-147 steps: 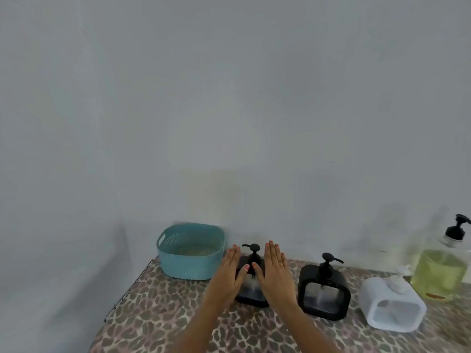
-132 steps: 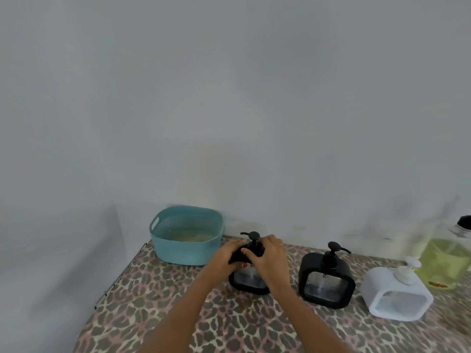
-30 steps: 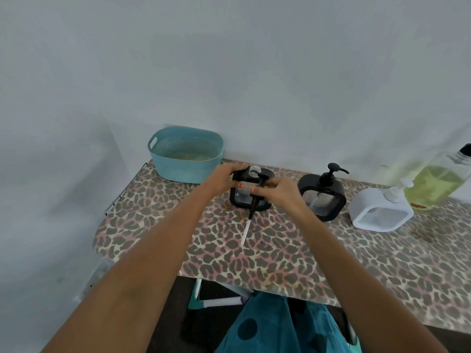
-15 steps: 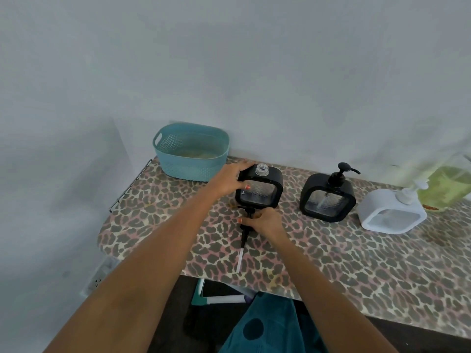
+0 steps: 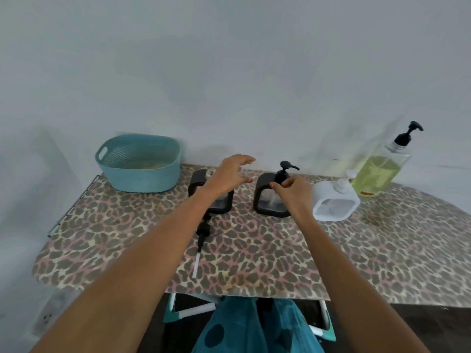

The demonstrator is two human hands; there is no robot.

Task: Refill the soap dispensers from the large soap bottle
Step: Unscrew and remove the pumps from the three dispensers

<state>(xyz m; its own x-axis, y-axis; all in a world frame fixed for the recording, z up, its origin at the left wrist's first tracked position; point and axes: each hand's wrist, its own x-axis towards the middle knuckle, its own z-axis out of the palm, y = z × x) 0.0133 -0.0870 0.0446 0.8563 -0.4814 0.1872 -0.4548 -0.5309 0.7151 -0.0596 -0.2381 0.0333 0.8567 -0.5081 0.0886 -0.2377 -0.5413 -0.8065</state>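
Two square black soap dispensers stand on the leopard-print board. The left dispenser has a bare threaded neck, and its black pump lies on the board in front of it. My left hand hovers above that dispenser with loose fingers, holding nothing. My right hand pinches the pump collar of the second black dispenser. A white dispenser stands to its right. The large clear soap bottle, with yellow-green liquid and a black pump, is at the far right.
A teal plastic basket sits at the board's back left, by the wall. The board's near edge runs just before my body, with a metal rack at its left end. A wet ring marks the cover near the large bottle.
My right hand left the removed pump lying on the board and moved to the second black dispenser's pump. My left hand let go of the first dispenser and lifted rightward.
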